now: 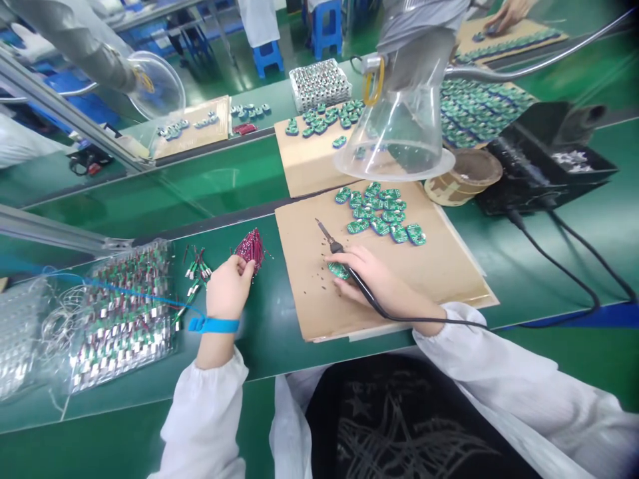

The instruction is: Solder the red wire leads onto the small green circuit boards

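Note:
My left hand (229,285), with a blue strap on its wrist, has its thumb and fingers pinched at the near edge of a pile of dark red wires (253,247). Whether a single wire sits in the pinch is hidden. My right hand (375,276) is closed around a soldering iron (360,283), its tip pointing up and to the left over a cardboard sheet (319,313). Beneath those fingers lies a small green circuit board (338,269), partly covered. Several similar circuit boards (380,209) are grouped at the sheet's far side.
At left, clear trays (124,319) hold many small parts with wires, beside loose wired connectors (196,269). A clear fume hood (399,133) hangs over the back. Right of it stand a round tub (466,174) and a black stand (529,166). A co-worker's hand (509,14) shows at top right.

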Motion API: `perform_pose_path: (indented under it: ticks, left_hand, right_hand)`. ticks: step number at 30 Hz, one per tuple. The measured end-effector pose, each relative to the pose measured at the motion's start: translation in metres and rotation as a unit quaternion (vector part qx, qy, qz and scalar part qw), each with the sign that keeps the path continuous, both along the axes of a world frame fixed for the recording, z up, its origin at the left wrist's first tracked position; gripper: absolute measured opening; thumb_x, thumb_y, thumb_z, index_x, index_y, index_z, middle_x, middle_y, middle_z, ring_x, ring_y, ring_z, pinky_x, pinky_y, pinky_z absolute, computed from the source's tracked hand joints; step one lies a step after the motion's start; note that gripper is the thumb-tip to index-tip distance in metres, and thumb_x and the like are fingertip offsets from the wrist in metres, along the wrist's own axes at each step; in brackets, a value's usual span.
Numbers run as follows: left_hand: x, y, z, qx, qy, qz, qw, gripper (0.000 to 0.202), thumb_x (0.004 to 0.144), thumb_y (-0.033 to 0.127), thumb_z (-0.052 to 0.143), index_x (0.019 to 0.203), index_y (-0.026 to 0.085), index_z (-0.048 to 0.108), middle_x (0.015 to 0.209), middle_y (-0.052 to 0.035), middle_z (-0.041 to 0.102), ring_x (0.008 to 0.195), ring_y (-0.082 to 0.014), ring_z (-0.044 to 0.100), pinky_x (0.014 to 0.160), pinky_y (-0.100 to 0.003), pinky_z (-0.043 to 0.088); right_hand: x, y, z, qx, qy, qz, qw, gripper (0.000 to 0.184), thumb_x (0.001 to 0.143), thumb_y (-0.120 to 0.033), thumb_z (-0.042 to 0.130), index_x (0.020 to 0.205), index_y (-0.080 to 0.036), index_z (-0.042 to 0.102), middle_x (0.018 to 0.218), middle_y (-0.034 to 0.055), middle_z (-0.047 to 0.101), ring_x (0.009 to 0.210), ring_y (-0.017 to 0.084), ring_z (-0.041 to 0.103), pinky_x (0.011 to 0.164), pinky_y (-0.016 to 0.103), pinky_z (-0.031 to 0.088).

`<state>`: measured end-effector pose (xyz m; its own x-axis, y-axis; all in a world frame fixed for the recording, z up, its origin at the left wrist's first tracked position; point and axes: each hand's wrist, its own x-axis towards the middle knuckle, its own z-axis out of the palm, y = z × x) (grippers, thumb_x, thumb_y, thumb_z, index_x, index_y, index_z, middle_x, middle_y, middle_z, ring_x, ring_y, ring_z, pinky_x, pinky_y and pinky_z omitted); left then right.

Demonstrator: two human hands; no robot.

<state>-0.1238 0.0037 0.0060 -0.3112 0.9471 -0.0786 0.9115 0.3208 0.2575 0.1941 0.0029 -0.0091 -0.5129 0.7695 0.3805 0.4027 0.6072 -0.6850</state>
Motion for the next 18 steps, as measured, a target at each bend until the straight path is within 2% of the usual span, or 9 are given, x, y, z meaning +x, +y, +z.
perform_pose_path:
  ticks: [4, 8, 11, 14, 16, 18]
  left_hand:
    - [-0.008, 0.000, 0.002, 0.022, -0.024, -0.006, 0.999, 0.024, 0.095, 0.042, 0.054, 0.082, 0.024, 0.060, 0.073, -0.0013, 0.069, 0.071, -0.0225, 0.065, 0.063, -0.028, 0.037]
    - [-0.023, -0.001, 0.006, 0.051, -0.035, -0.006, 0.998, 0.026, 0.096, 0.043, 0.053, 0.086, 0.023, 0.066, 0.078, -0.0015, 0.073, 0.067, -0.0200, 0.064, 0.066, -0.028, 0.041]
    - [-0.034, -0.001, 0.011, 0.121, 0.000, -0.023, 0.992, 0.026, 0.097, 0.042, 0.052, 0.088, 0.023, 0.068, 0.084, -0.0030, 0.072, 0.071, -0.0199, 0.062, 0.070, -0.030, 0.044]
    - [-0.029, -0.001, 0.018, 0.215, 0.014, -0.050, 0.975, 0.027, 0.099, 0.042, 0.052, 0.092, 0.021, 0.068, 0.094, -0.0069, 0.069, 0.086, -0.0223, 0.064, 0.080, -0.033, 0.049]
    - [-0.012, -0.003, 0.020, 0.235, -0.062, -0.065, 0.968, 0.027, 0.101, 0.042, 0.051, 0.097, 0.020, 0.066, 0.100, -0.0078, 0.068, 0.091, -0.0217, 0.067, 0.082, -0.033, 0.053]
    - [0.016, -0.006, 0.018, 0.192, -0.224, -0.091, 0.951, 0.025, 0.103, 0.042, 0.049, 0.103, 0.020, 0.062, 0.096, -0.0061, 0.070, 0.083, -0.0181, 0.070, 0.074, -0.030, 0.057]
  right_hand:
    - [0.005, 0.000, 0.003, -0.004, -0.013, 0.032, 0.999, 0.062, 0.086, -0.007, 0.062, 0.143, -0.030, 0.052, 0.118, 0.0102, 0.062, 0.112, 0.031, 0.060, 0.097, 0.053, 0.054]
    - [0.007, 0.000, 0.001, -0.006, -0.024, 0.032, 0.999, 0.065, 0.084, -0.003, 0.059, 0.143, -0.029, 0.052, 0.117, 0.0100, 0.061, 0.112, 0.031, 0.059, 0.097, 0.052, 0.053]
    - [0.005, -0.001, -0.003, -0.005, -0.020, 0.014, 1.000, 0.060, 0.087, -0.006, 0.062, 0.141, -0.029, 0.053, 0.116, 0.0100, 0.061, 0.110, 0.030, 0.059, 0.096, 0.051, 0.054]
    - [0.003, -0.001, -0.005, 0.003, -0.018, 0.005, 1.000, 0.051, 0.092, -0.013, 0.062, 0.140, -0.029, 0.054, 0.115, 0.0105, 0.062, 0.109, 0.030, 0.060, 0.094, 0.051, 0.055]
    - [0.002, -0.001, -0.005, 0.004, -0.021, 0.004, 1.000, 0.047, 0.094, -0.017, 0.061, 0.139, -0.028, 0.055, 0.116, 0.0109, 0.062, 0.110, 0.030, 0.060, 0.094, 0.051, 0.055]
    - [0.002, -0.001, -0.005, 0.006, -0.014, -0.004, 1.000, 0.043, 0.095, -0.019, 0.062, 0.137, -0.027, 0.056, 0.115, 0.0109, 0.063, 0.109, 0.029, 0.062, 0.094, 0.049, 0.055]
